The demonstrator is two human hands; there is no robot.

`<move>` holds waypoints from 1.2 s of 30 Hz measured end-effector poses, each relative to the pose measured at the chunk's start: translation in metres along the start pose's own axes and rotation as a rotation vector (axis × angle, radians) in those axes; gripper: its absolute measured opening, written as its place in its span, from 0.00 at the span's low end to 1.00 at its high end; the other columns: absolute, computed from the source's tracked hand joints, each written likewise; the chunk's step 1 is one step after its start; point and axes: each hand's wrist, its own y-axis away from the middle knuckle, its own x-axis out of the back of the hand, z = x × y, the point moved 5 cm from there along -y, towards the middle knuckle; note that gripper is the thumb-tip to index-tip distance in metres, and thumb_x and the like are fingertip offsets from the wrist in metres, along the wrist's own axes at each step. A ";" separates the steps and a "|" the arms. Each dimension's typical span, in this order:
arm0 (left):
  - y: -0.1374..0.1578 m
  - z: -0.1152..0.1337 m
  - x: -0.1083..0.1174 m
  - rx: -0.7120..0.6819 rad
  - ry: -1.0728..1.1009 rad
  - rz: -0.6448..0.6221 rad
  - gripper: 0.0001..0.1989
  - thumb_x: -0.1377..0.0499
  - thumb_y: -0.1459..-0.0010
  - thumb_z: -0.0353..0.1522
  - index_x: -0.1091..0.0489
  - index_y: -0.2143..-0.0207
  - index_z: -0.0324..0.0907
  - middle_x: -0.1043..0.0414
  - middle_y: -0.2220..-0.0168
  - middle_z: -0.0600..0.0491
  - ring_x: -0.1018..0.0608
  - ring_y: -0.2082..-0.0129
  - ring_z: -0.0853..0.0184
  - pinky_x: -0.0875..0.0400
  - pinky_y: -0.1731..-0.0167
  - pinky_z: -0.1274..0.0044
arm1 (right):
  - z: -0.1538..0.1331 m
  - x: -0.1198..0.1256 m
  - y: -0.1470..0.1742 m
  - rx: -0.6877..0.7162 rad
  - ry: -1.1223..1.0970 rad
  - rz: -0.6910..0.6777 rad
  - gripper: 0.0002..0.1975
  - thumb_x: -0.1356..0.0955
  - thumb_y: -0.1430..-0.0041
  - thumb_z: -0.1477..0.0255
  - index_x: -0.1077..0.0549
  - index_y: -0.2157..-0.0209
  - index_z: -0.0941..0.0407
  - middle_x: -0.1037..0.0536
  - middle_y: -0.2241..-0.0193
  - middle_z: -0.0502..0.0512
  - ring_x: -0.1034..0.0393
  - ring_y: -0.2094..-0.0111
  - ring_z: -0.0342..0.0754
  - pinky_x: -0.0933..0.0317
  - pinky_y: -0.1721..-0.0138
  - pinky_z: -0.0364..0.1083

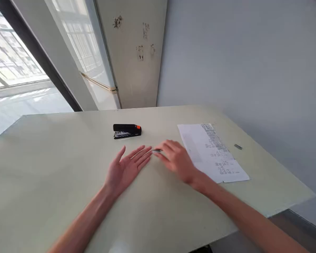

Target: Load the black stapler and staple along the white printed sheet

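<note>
My left hand (125, 171) lies palm up over the table, its fingers stretched out and nothing in it. Between the thumb and fingers of my right hand (177, 158) is a small grey strip of staples (157, 150), partly hidden by the fingers. The strip's free end is close to the left fingertips; whether it touches them I cannot tell. Just beyond the left hand, a black stapler (127, 130) with an orange-red patch rests on its base. A second grey strip of staples (238, 146) lies at the right of the table.
Printed paper sheets (200, 147) lie to the right of my right hand, close to that forearm. The pale table (55, 168) reaches a grey wall (242, 63) on the right. Behind it stand a stained pale panel (137, 70) and a window (13, 56).
</note>
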 end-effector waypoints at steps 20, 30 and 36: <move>-0.002 0.011 -0.001 -0.084 -0.126 0.340 0.20 0.49 0.26 0.37 0.24 0.50 0.31 0.21 0.52 0.36 0.15 0.54 0.56 0.16 0.53 0.67 | 0.195 0.134 0.181 -0.593 0.468 0.194 0.24 0.39 0.28 0.52 0.26 0.44 0.52 0.24 0.43 0.64 0.30 0.41 0.65 0.33 0.43 0.63; -0.006 0.013 0.002 -0.083 -0.108 0.314 0.17 0.48 0.28 0.35 0.24 0.51 0.31 0.23 0.58 0.39 0.17 0.59 0.58 0.15 0.57 0.68 | 0.153 0.094 0.198 -0.647 0.248 -0.165 0.30 0.45 0.23 0.54 0.47 0.25 0.44 0.51 0.23 0.47 0.59 0.23 0.56 0.52 0.25 0.65; -0.004 0.015 -0.002 -0.068 -0.114 0.288 0.16 0.48 0.28 0.33 0.23 0.54 0.33 0.24 0.60 0.41 0.18 0.61 0.59 0.16 0.58 0.69 | 0.155 0.091 0.198 -0.648 0.276 -0.159 0.29 0.45 0.23 0.54 0.46 0.25 0.44 0.51 0.23 0.45 0.60 0.23 0.54 0.55 0.24 0.64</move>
